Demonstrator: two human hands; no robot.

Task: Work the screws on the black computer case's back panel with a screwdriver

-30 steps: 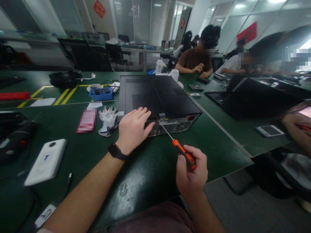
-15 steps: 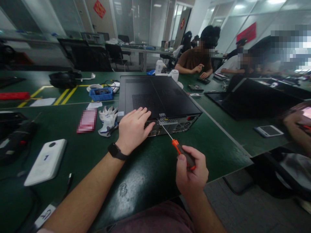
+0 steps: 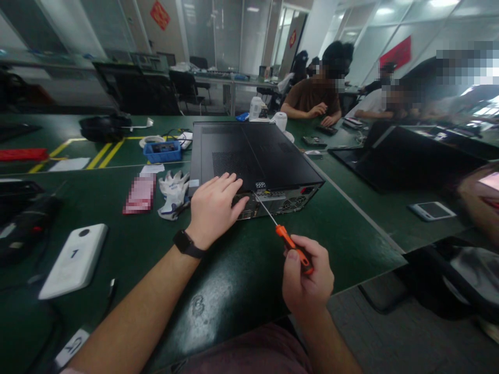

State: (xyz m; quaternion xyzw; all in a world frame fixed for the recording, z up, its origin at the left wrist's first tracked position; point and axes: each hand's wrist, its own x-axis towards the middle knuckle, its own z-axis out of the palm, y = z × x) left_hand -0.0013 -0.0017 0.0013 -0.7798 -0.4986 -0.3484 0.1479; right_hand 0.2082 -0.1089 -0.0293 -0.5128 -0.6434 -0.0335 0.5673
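A black computer case lies flat on the green table, its rear panel with the fan grille facing me. My left hand rests on the case's near left edge, fingers stretched over the top cover and thumb apart. In my right hand is an orange and black screwdriver, gripped by its handle. Its thin shaft points up and left, and the tip meets the upper edge of the rear panel, just right of my left thumb. Whether a screw sits under the tip is too small to tell.
Left of the case lie work gloves, a pink packet and a blue bin. A white power bank lies nearer me, with a cable beside it. At right are a phone and a dark panel. Other people sit beyond.
The screwdriver's handle has turned about its axis in my right hand, showing more orange now. Its tip and my left hand stay in place. A neighbour's hand at far right has shifted slightly.
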